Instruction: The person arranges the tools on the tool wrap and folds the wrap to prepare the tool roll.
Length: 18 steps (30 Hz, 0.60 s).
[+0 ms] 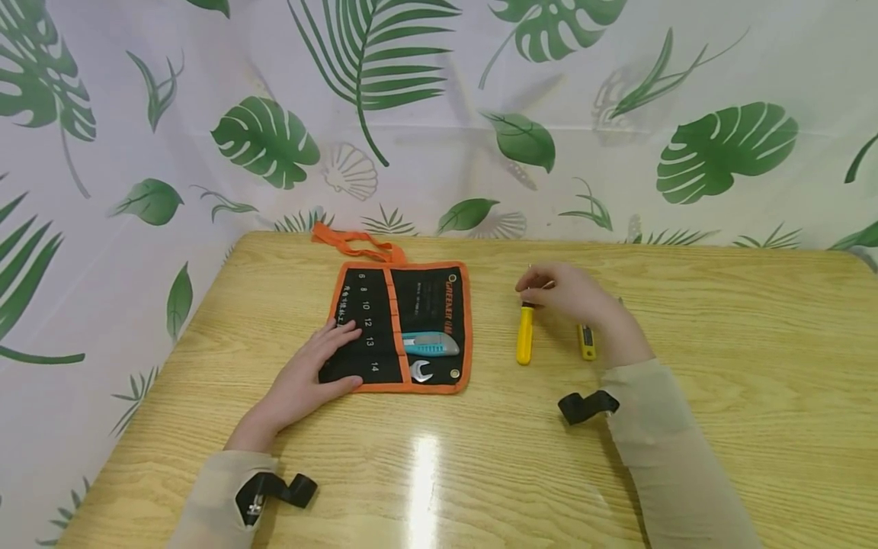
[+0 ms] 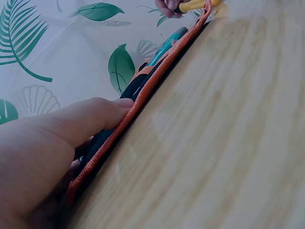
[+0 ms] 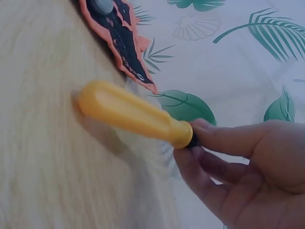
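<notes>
A black tool pouch (image 1: 425,305) with orange edging lies unrolled on the table. Its pockets hold a teal utility knife (image 1: 432,345) and a wrench (image 1: 421,371), whose open end shows. My left hand (image 1: 312,374) rests on the pouch's numbered left part, thumb at the near edge. To the right of the pouch, my right hand (image 1: 569,293) pinches a screwdriver (image 1: 524,335) just beyond its yellow handle, at a black collar. In the right wrist view the handle (image 3: 128,114) points away from the fingers; its shaft is hidden by the hand.
A yellow and black tool (image 1: 587,343) lies partly hidden behind the right wrist. The pouch's orange strap (image 1: 357,245) trails toward the table's back edge. A leaf-printed cloth (image 1: 425,175) hangs behind the wooden table (image 1: 480,465).
</notes>
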{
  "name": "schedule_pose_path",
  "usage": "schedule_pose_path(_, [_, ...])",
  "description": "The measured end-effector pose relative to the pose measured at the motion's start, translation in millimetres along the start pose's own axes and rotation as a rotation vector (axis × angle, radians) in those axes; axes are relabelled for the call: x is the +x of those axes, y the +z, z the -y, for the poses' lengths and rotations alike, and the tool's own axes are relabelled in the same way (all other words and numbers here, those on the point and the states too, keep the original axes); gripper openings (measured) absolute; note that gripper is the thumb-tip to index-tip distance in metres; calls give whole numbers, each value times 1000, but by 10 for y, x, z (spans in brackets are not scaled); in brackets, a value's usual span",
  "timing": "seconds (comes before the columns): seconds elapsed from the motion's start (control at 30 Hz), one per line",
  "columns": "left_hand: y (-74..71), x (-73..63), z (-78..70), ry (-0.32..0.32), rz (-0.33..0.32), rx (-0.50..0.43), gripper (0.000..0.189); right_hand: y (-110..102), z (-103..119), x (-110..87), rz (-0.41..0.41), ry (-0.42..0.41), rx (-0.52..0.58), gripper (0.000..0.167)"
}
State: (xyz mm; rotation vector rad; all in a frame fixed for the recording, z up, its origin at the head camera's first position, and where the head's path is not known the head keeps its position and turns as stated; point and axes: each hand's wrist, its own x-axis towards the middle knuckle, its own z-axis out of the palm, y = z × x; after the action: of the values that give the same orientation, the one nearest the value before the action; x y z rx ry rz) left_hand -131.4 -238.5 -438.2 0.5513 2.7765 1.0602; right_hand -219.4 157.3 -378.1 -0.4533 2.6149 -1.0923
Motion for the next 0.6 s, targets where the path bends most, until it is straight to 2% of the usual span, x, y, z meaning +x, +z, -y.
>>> schedule_pose_path(0.2, [1,1,-3,3,1,-4,69,-22,28,1,-10,-47,82,24])
schedule_pose_path(0.47, [13,6,7,2,1,4,69,-34,86,-10,-84,-67,120,43])
schedule_pose_path(0.6, [18,6,13,3,-2,5,69,-27,104,-7,-113,-82,121,33])
